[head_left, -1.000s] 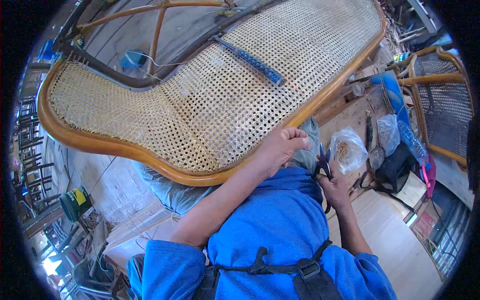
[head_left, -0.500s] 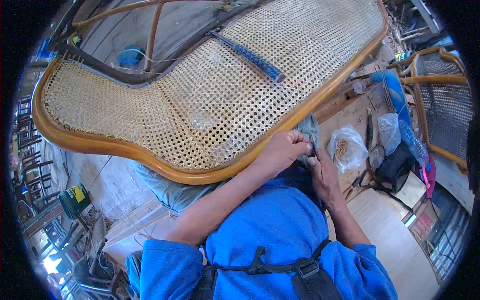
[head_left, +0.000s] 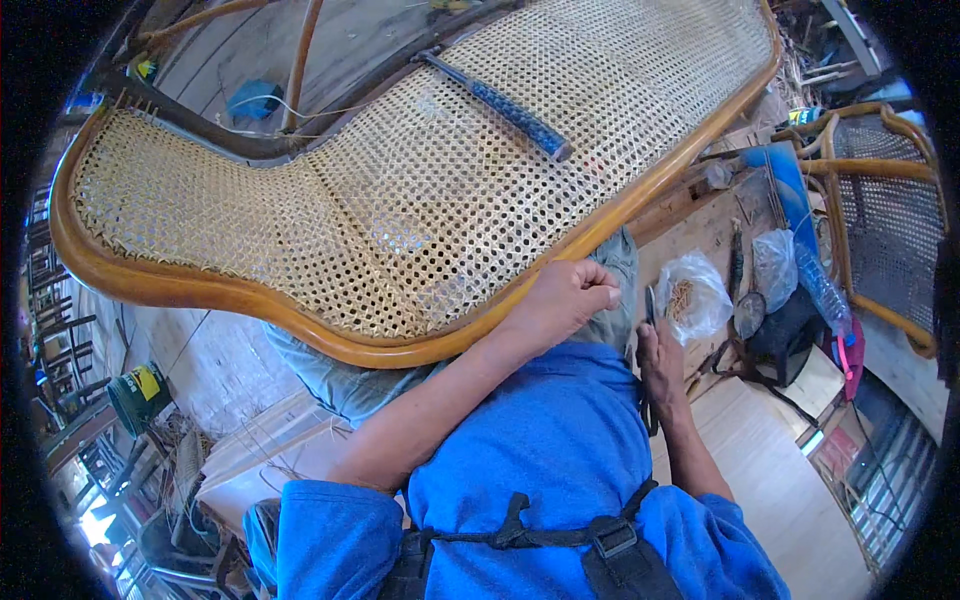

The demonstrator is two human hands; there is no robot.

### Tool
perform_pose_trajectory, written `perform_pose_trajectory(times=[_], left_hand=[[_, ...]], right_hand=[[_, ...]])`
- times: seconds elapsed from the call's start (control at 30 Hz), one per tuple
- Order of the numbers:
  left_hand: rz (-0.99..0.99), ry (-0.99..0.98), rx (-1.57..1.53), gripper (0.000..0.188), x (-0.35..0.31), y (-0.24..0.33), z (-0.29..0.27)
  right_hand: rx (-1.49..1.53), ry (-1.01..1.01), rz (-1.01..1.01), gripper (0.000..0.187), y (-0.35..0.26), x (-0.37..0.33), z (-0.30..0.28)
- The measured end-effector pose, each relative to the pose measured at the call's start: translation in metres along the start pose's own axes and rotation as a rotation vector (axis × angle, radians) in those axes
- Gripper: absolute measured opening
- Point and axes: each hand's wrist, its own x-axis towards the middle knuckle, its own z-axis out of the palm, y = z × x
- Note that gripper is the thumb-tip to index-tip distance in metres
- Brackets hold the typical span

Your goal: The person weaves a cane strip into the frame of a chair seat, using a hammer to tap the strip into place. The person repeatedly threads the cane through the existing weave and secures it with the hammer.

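Note:
A curved cane-webbed furniture panel point(head_left: 400, 230) with a brown wooden rim lies across my lap. My left hand point(head_left: 568, 302) is closed beside the near rim, thumb and forefinger pinched; anything between them is too small to make out. To its right, my right hand point(head_left: 661, 362) is wrapped round a slim knife point(head_left: 650, 304), whose narrow tip points away from me and whose dark end shows below the palm. On the webbing rests a hammer-like tool point(head_left: 515, 118) with a blue-and-black patterned handle and a thin dark head.
Right of my knife hand lie an open clear bag of small brown pegs point(head_left: 685, 298), another clear bag point(head_left: 775, 265), a plastic bottle point(head_left: 826, 284) and a black pouch point(head_left: 782, 335). A second cane frame point(head_left: 888, 225) stands at far right. A green tub point(head_left: 138, 398) sits at left.
My right hand has drawn away from my left, slightly down and right, and the knife now shows in it. The left hand stays by the rim. The panel has shifted slightly left.

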Motion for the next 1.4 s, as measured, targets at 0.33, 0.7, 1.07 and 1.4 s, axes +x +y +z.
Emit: perform_pose_trajectory(times=[0.33, 0.7, 1.07, 1.4], left_hand=[[-0.112, -0.003, -0.182, 0.018, 0.007, -0.007, -0.005], [-0.055, -0.264, -0.432, 0.02, -0.006, 0.016, -0.023], [0.402, 0.369, -0.102, 0.015, -0.001, 0.043, -0.075], [0.272, 0.708, 0.666, 0.02, 0.002, 0.041, -0.124]], right_hand=[[-0.281, -0.027, 0.02, 0.035, 0.038, -0.001, 0.005], [0.964, -0.129, -0.308, 0.022, -0.09, 0.021, 0.0], [1.132, -0.192, -0.315, 0.01, -0.18, 0.089, 0.037], [-0.137, -0.022, -0.862, 0.018, -0.221, 0.133, 0.064]])
